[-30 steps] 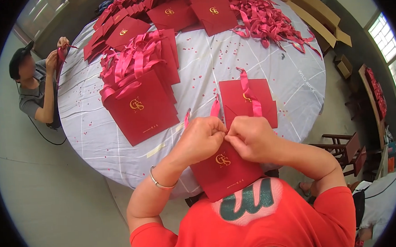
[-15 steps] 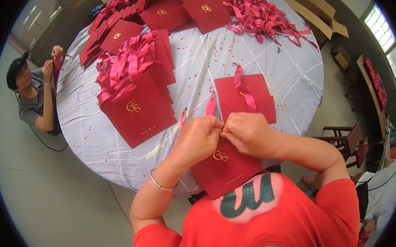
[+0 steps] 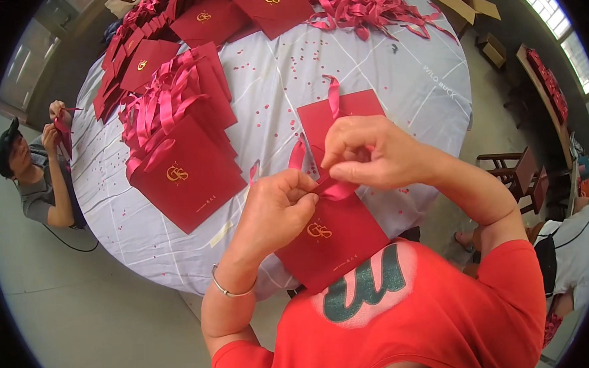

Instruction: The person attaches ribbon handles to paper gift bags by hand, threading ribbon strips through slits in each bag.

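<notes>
I hold a flat red paper gift bag [image 3: 334,238] with a gold emblem against my chest, over the table's near edge. My left hand [image 3: 277,208] pinches a pink ribbon [image 3: 335,188] at the bag's top edge. My right hand [image 3: 366,155] grips the same ribbon just above it, fingers curled. A loose ribbon end [image 3: 296,155] sticks up between my hands. Behind my hands another red bag [image 3: 344,111] with a ribbon handle lies flat on the table.
A round table with a white cloth [image 3: 395,72] carries a stack of finished bags with ribbons [image 3: 179,143], more flat bags [image 3: 212,18] and a ribbon heap [image 3: 365,4]. A seated person [image 3: 38,177] works at the left. Wooden chairs [image 3: 517,175] stand right.
The camera has tilted and come closer to the table. My right hand has risen, pulling the ribbon up from the bag's top edge, while my left hand stays pinched on it.
</notes>
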{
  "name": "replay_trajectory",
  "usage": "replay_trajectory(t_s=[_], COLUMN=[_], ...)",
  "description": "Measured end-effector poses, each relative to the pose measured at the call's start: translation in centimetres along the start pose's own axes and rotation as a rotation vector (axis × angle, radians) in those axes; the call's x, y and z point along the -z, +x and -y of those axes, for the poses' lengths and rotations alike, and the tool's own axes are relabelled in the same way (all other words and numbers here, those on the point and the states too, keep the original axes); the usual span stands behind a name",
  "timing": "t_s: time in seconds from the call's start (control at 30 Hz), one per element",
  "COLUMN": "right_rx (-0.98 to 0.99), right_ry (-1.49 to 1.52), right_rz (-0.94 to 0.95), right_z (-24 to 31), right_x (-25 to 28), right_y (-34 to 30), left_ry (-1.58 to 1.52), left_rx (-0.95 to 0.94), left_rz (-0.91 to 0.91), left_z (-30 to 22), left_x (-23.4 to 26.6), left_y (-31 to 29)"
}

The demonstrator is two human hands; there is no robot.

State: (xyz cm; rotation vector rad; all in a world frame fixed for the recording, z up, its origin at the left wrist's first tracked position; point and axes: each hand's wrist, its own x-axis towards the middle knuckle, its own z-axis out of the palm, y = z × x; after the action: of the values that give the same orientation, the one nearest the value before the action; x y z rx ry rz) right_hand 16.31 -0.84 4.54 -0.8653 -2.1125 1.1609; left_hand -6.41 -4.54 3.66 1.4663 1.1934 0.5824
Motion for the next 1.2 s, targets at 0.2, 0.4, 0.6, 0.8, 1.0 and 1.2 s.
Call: replay_trajectory(t_s=[0.2,0.4,0.6,0.8,1.0,1.2], right_rx=[0.260,0.617,0.578,0.477,0.363,0.159], right_ry=[-0.506,-0.759,-0.770,-0.690,-0.529,-0.321], right_rz=[-0.108,-0.227,-0.193,-0.273,-0.312,-0.295], right_z=[1.4,0.9,0.7,0.4,0.2,0.4], right_x=[-1.9,-3.8,-4.5,-5.1,-5.3,-5.5], right_y=[-1.5,-2.7,-3.5,-3.0,-2.6,-2.2], left_ry=[0.024,-0.010,-0.027,-0.018,-0.007,-0.019], left_rx=[0.059,0.068,0.103,0.104,0.099,0.142], left_rz=[0.009,0.008,0.024,0.041,0.070,0.147], left_z=[-0.1,0.3,-0.1,-0.1,0.0,-0.3], left_x=[0.5,0.4,0.8,0.8,0.9,1.8], left_y=[0.1,0.3,0.3,0.4,0.3,0.1])
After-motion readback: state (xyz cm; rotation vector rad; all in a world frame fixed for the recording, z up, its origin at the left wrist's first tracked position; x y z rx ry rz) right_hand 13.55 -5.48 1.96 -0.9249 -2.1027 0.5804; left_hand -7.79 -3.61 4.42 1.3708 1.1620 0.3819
